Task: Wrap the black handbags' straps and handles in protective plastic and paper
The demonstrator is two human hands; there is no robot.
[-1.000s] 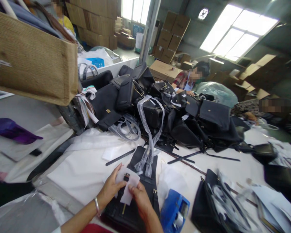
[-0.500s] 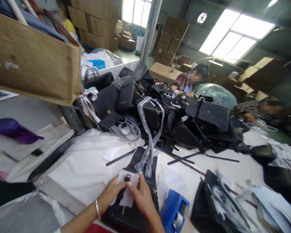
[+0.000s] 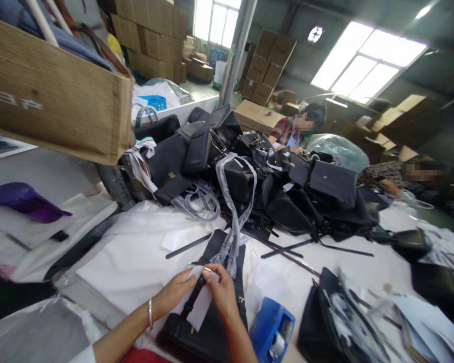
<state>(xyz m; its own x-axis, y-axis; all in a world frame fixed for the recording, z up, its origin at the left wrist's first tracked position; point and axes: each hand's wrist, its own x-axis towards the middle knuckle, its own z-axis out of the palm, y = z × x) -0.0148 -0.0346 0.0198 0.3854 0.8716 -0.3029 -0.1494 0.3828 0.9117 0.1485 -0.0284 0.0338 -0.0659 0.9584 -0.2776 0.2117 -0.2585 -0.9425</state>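
A black leather bag [image 3: 196, 345] lies in front of me on the white-covered table. My left hand [image 3: 178, 291] is closed on a white paper sheet [image 3: 201, 313] and the black strap [image 3: 191, 302] above it. Fingers of my right hand [image 3: 220, 290] pinch the strap's upper end at a small gold buckle [image 3: 207, 269]. My fingers partly hide the strap end. Plastic-wrapped shoulder straps [image 3: 231, 247] stretch from the bag toward the pile behind it.
A heap of black bags [image 3: 265, 186] fills the table's far side. A blue tape dispenser [image 3: 268, 327] stands to my right, beside another black bag [image 3: 316, 322]. A woven tote [image 3: 60, 101] hangs at upper left. Two people [image 3: 287, 132] sit across the table.
My right fingers have shifted up onto the buckle. The strap is lifted and turned, and the paper is tilted and more covered by my hands.
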